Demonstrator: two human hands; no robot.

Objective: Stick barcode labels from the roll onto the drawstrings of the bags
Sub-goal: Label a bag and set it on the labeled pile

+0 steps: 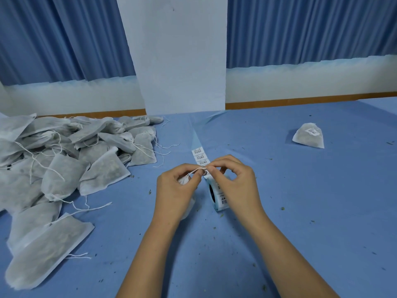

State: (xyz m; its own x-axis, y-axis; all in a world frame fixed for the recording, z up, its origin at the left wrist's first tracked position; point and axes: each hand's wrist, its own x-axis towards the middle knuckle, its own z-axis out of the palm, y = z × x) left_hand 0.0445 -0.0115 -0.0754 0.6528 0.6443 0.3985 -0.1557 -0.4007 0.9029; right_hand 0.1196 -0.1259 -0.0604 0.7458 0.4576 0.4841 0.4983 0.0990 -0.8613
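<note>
My left hand (175, 190) holds a small white bag (186, 206), mostly hidden under the palm, and pinches its drawstring (194, 172) between thumb and forefinger. My right hand (233, 179) pinches the string's end together with a barcode label (205, 172), fingertip to fingertip with the left. The label roll (218, 195) stands on edge just below the hands, partly hidden by my right hand. Its unrolled strip (200, 156) with printed labels runs away from me over the blue table.
A big heap of white drawstring bags (64, 160) covers the left side of the blue table (300, 190). One labelled bag (309, 135) lies alone at the far right. Dry herb crumbs dot the cloth. A white wall and blue curtains stand behind.
</note>
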